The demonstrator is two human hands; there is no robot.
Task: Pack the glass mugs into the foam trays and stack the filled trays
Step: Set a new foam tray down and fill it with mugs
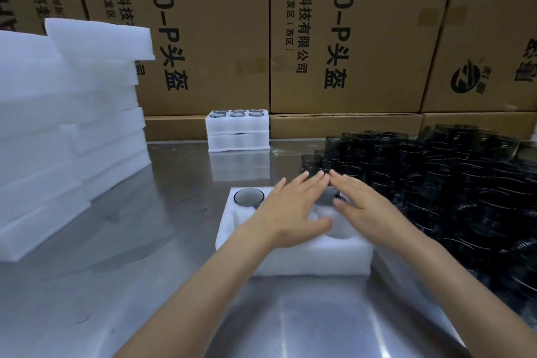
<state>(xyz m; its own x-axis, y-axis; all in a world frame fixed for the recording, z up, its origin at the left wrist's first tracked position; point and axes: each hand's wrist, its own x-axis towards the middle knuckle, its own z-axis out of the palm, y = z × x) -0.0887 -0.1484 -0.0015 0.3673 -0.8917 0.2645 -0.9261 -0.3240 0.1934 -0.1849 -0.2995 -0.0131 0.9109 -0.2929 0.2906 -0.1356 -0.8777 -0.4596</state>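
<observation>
Both my left hand [293,209] and right hand [359,200] reached flat-fingered, holding nothing, over the foam tray [313,259]; best I lift mugs [436,171] upright, seat squarely.

Both forearms are bare, with no sleeves, gloves, rings or watch showing.

shiny stainless steel table [162,285] carries: tall leaning stack of blank white foam slabs [66,136] at left; two stacked white foam trays with glass mugs [237,131] at back; one white foam tray [293,259] in middle; crowd of dark glass mugs [453,183] at right.
</observation>
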